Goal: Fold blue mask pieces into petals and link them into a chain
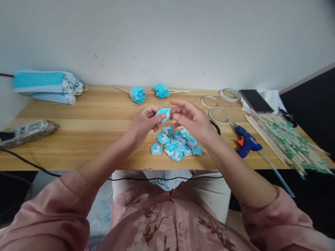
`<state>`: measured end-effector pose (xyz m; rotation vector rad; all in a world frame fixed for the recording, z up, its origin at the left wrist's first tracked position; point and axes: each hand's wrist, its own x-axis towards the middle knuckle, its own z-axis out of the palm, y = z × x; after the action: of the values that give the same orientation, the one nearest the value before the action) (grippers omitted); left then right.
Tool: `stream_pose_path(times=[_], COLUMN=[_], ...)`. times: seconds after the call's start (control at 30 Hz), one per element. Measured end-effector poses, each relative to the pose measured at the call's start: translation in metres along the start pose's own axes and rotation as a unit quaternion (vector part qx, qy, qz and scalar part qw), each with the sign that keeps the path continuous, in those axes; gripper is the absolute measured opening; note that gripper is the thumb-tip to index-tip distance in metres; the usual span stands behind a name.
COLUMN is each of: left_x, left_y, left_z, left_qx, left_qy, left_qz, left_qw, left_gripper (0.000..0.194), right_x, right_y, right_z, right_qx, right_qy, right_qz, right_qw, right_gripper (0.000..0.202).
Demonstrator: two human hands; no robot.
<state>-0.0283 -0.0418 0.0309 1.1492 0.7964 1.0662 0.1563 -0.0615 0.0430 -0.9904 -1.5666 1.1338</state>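
My left hand [146, 122] pinches a small light-blue folded piece [163, 112], thumb on its face, above the desk. My right hand [192, 118] is at the piece's right edge with fingers curved and apart; whether a fingertip touches it I cannot tell. Below both hands lies a loose pile of similar blue folded pieces [178, 144], each with a white strip on it. One single folded piece [155, 148] sits just left of the pile.
Two blue flowers on sticks [138, 94] lie at the back. Stacked blue face masks [42, 83] and a power strip [27, 132] are left. To the right are tape rolls [220, 115], a blue glue gun [246, 141], a phone [256, 101] and wooden sticks [289, 140]. A cable crosses the front edge.
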Motion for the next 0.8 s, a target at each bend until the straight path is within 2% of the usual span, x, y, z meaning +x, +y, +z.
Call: stream_pose_path(times=[0.17, 0.33, 0.53, 0.67, 0.8], left_x=[0.008, 0.025, 0.049, 0.051, 0.050], left_y=[-0.002, 0.009, 0.002, -0.005, -0.008], left_z=[-0.002, -0.017, -0.026, -0.022, -0.019], left_qx=[0.035, 0.127, 0.234, 0.233, 0.205], left_qy=[-0.030, -0.058, -0.072, -0.047, -0.029], left_qz=[0.020, 0.005, 0.012, 0.016, 0.008], left_qw=[0.999, 0.990, 0.970, 0.971, 0.978], left_gripper=[0.039, 0.050, 0.031, 0.024, 0.022], right_x=[0.022, 0.038, 0.051, 0.056, 0.055], right_y=[0.000, 0.005, 0.009, 0.020, 0.037], right_z=[-0.001, -0.013, -0.019, -0.023, -0.025], right_qx=[-0.010, -0.074, -0.160, -0.118, -0.076], right_qy=[0.006, -0.018, -0.035, -0.020, -0.021], right_qz=[0.000, -0.016, -0.054, -0.054, -0.026], right_qw=[1.000, 0.997, 0.985, 0.991, 0.997], right_gripper=[0.038, 0.040, 0.041, 0.034, 0.040])
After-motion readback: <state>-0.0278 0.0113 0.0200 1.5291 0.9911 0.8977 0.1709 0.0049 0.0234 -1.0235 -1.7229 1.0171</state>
